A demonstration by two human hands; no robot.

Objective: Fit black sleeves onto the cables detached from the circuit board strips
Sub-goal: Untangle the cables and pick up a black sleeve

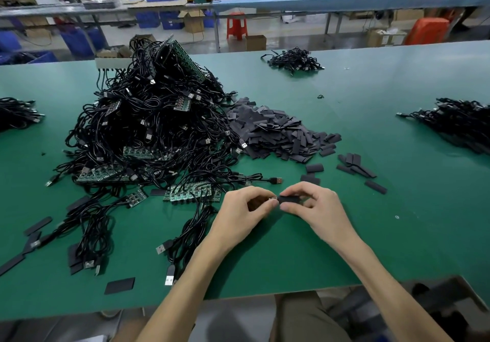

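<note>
Near the front edge of the green worktop [397, 235]: left grip [246, 209] and right grip [315, 206], close together, fingertips almost meeting. Right grip narrow, pinching one black sleeve [290, 199] between thumb and curled fingers, held about level with one end toward the left. Left grip also narrow, curled round a cable end [273, 199], with only a small bright tip visible at the mouth of the sleeve; not possible to tell whether already inside or only touching.

Behind and to the left, a tall cable heap [153, 124], black, full of USB plugs, tangled with green circuit board strips [192, 191], one of them just left of the left grip. Directly beside the heap on its right, a dark sleeve pile [275, 132], and between this pile and the right grip some loose sleeves [356, 165].

Well apart from all this, three smaller lots of cable: far bundle [294, 61], right bundle [461, 124], left bundle [16, 113].
</note>
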